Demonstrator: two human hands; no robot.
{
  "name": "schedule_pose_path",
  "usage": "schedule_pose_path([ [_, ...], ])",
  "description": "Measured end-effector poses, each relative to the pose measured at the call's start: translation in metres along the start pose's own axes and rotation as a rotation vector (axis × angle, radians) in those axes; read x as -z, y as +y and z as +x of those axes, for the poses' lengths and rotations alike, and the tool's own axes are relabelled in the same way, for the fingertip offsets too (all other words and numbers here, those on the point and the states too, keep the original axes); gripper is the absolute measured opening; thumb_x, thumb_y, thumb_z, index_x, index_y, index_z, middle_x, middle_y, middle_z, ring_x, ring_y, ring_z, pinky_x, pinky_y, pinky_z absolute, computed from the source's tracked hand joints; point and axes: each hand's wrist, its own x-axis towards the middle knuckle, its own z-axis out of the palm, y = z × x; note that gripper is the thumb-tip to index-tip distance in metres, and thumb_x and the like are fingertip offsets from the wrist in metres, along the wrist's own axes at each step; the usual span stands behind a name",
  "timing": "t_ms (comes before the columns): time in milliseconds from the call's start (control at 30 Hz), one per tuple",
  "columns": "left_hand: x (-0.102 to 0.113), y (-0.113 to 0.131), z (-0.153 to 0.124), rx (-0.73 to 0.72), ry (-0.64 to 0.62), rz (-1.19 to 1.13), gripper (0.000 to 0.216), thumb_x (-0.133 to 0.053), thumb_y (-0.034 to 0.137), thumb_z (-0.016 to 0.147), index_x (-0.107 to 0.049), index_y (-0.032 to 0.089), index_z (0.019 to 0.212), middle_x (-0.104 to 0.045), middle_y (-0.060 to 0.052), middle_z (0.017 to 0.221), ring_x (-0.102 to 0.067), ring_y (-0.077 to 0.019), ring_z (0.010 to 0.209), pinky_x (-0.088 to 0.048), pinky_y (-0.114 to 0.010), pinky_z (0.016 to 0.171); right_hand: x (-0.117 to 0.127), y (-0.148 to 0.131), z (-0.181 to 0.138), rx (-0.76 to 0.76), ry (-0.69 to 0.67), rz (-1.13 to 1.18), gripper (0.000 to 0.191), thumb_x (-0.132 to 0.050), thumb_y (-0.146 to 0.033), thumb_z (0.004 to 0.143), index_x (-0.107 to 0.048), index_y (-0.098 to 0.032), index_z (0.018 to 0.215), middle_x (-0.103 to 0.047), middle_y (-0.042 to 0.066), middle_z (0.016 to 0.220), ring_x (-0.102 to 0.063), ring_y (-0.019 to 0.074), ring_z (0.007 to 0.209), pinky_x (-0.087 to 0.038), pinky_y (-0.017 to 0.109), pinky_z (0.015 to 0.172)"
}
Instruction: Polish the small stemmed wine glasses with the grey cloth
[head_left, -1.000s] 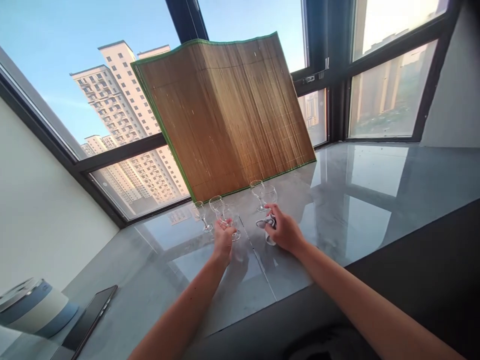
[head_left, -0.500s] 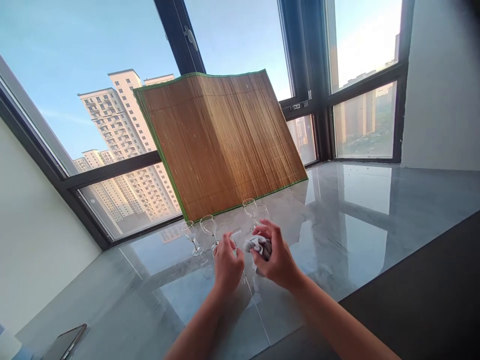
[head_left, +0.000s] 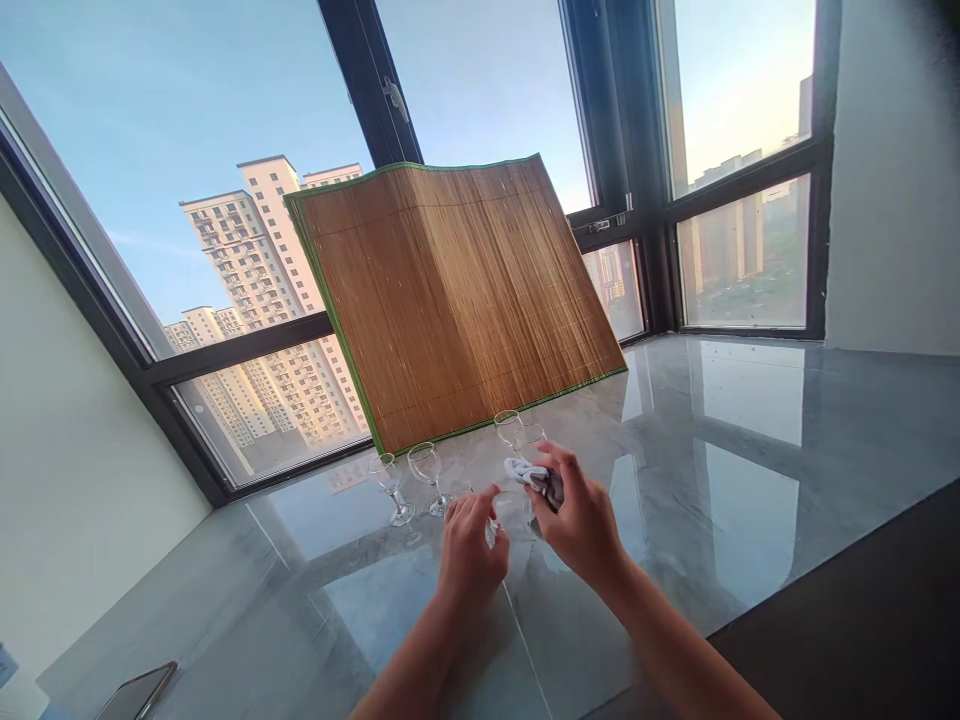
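Dark-framed windows (head_left: 652, 150), pale walls (head_left: 67, 400), blue sky (head_left: 480, 80)

Cloth (head_left: 534, 474) in Hand Above a Grey Counter (head_left: 262, 610)

The right hand (head_left: 583, 517) pinches the bunched cloth, while the left hand (head_left: 472, 545) curls its fingers around a clear glass (head_left: 513, 506) (its outline is faint between the hands). Two stemmed glasses, an outer one (head_left: 384, 473) and an inner one (head_left: 424, 463), stand upright beyond the left hand; two more, a rear one (head_left: 508, 428) and a front one (head_left: 533, 434), stand close together beyond the right. Behind them a brown, green-edged mat (head_left: 457, 310) leans by the windows (head_left: 480, 80). A phone (head_left: 139, 692) lies at the lower left, and pale towers (head_left: 255, 240) show outside.
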Motion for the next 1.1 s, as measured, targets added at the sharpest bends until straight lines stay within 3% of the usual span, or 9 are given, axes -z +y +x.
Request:
schedule_pose_path([
  [267, -0.003, 0.001, -0.004, 0.085, 0.074, 0.018, 0.056, -0.055, 0.01, 0.076, -0.053, 0.026, 0.13, -0.063, -0.002, 0.088, -0.061, -0.0225, 0.086, -0.045, -0.041, 0.088, 0.0, -0.013, -0.019, -0.156, -0.056, 0.214, 0.056, -0.054, -0.031, 0.09, -0.032, -0.031, 0.141, -0.072, 0.002, 0.099, -0.069, 0.021, 0.086, -0.055, 0.036, 0.08],
  [433, 0.003, -0.004, -0.007, 0.086, 0.135, 0.04, 0.056, -0.053, 0.009, 0.077, -0.055, 0.027, 0.129, -0.065, -0.003, 0.09, -0.061, -0.0233, 0.088, -0.044, -0.041, 0.089, 0.001, -0.026, -0.014, -0.211, -0.267, 0.235, 0.058, -0.041, -0.034, 0.096, -0.022, -0.026, 0.151, -0.071, 0.001, 0.082, -0.066, 0.0201, 0.074, -0.054, 0.038, 0.078],
  [500, 0.006, -0.004, -0.008, 0.035, 0.11, 0.058, 0.059, -0.054, 0.005, 0.072, -0.057, 0.028, 0.127, -0.065, -0.004, 0.093, -0.06, -0.0241, 0.09, -0.042, -0.042, 0.091, 0.002, -0.028, -0.015, -0.211, -0.395, 0.245, 0.066, -0.05, -0.032, 0.092, -0.024, -0.024, 0.152, -0.072, 0.003, 0.088, -0.067, 0.0221, 0.083, -0.053, 0.04, 0.083],
  [600, 0.009, 0.001, -0.009, -0.062, 0.031, 0.076, 0.07, -0.051, -0.003, 0.061, -0.059, 0.027, 0.123, -0.065, -0.004, 0.09, -0.059, -0.0235, 0.088, -0.041, -0.042, 0.091, 0.007, -0.024, -0.02, -0.215, -0.56, 0.29, 0.092, -0.071, -0.023, 0.072, -0.027, -0.025, 0.153, -0.068, 0.01, 0.115, -0.064, 0.0283, 0.105, -0.049, 0.045, 0.093],
  [667, 0.009, 0.005, -0.01, -0.099, 0.001, 0.084, 0.074, -0.048, -0.005, 0.056, -0.06, 0.026, 0.123, -0.064, -0.004, 0.087, -0.057, -0.023, 0.085, -0.041, -0.042, 0.09, 0.012, -0.02, -0.025, -0.204, -0.617, 0.352, 0.104, -0.073, -0.015, 0.063, -0.025, -0.027, 0.154, -0.061, 0.012, 0.129, -0.06, 0.0304, 0.115, -0.046, 0.047, 0.098],
  [800, 0.006, 0.011, -0.011, -0.11, -0.041, 0.033, 0.072, -0.048, -0.003, 0.053, -0.06, 0.024, 0.119, -0.062, -0.004, 0.083, -0.057, -0.0236, 0.083, -0.042, -0.041, 0.086, 0.018, -0.013, -0.033, -0.227, -0.611, 0.456, 0.106, -0.063, -0.004, 0.062, -0.019, -0.029, 0.155, -0.065, 0.006, 0.118, -0.062, 0.0241, 0.107, -0.048, 0.041, 0.095],
  [900, 0.005, 0.01, -0.011, -0.075, -0.058, -0.056, 0.066, -0.048, 0.0, 0.053, -0.061, 0.024, 0.114, -0.064, -0.005, 0.085, -0.059, -0.0247, 0.085, -0.043, -0.041, 0.085, 0.015, -0.016, -0.033, -0.247, -0.547, 0.446, 0.101, -0.059, -0.002, 0.063, -0.024, -0.029, 0.153, -0.067, 0.002, 0.105, -0.064, 0.0196, 0.092, -0.051, 0.036, 0.088],
  [1100, 0.003, 0.003, -0.012, 0.024, 0.042, -0.177, 0.062, -0.049, 0.004, 0.055, -0.059, 0.023, 0.113, -0.068, -0.006, 0.105, -0.061, -0.0255, 0.098, -0.044, -0.041, 0.09, 0.011, -0.036, -0.023, -0.222, -0.479, 0.271, 0.084, -0.06, -0.009, 0.072, -0.032, -0.027, 0.148, -0.067, 0.003, 0.097, -0.061, 0.0196, 0.085, -0.048, 0.033, 0.08],
])
